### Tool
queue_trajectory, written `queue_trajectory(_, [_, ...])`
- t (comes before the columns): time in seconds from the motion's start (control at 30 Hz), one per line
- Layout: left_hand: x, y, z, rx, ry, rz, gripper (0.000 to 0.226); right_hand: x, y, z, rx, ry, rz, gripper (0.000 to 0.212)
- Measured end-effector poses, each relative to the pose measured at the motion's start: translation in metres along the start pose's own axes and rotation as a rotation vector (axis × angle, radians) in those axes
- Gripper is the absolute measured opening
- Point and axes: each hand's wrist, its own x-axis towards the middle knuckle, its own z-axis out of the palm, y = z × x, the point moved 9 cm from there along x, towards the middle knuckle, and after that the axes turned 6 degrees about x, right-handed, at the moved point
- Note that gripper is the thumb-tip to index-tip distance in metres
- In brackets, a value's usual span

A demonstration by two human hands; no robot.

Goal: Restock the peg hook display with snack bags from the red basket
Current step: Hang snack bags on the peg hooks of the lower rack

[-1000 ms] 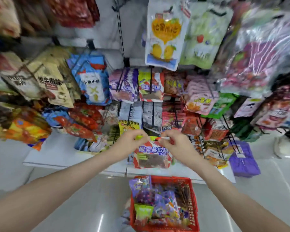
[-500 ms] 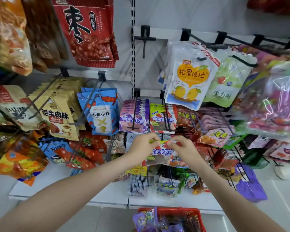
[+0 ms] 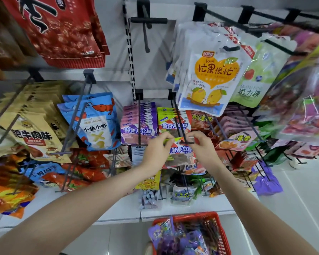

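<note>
Facing peg hook display (image 3: 155,70), red basket (image 3: 224,236) down at 6 o'clock. Holding green-topped gummy bag (image 3: 180,153), top strip running 9-to-3, right at tip of its peg hook (image 3: 178,118). Pinching strip ends: left hand (image 3: 155,150) at 9, right hand (image 3: 204,146) at 3, nearer the tip. Probably needs hang hole aligned, then a push toward 12.

The snack bag (image 3: 180,155) at centre is glossy plastic film. The peg hooks (image 3: 145,34) look matt black metal. Near, the red basket (image 3: 224,238) is plastic lattice; the shelf (image 3: 109,208) is smooth white.
</note>
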Motion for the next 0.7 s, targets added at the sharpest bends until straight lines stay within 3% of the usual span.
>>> queue_trajectory(0.2, [0.012,0.000,0.006,0.051,0.099,0.016,0.013,0.016,-0.007,0.002,-0.101,0.041,-0.068,0.016])
queue_trajectory(0.33, [0.019,0.004,0.022,0.451,0.169,0.149,0.062,0.044,-0.006,0.002,-0.190,0.161,-0.088,0.017])
queue_trajectory(0.43, [0.029,-0.008,0.054,0.806,0.052,0.205,0.094,0.065,-0.005,-0.001,-0.188,0.268,-0.074,0.018])
queue_trajectory(0.57, [0.044,-0.027,0.072,0.967,-0.035,0.121,0.101,0.072,-0.004,-0.003,-0.192,0.334,-0.109,0.044])
queue_trajectory(0.7, [0.021,-0.035,0.097,0.856,-0.058,0.055,0.092,0.021,0.016,-0.007,-0.218,0.297,-0.273,0.054])
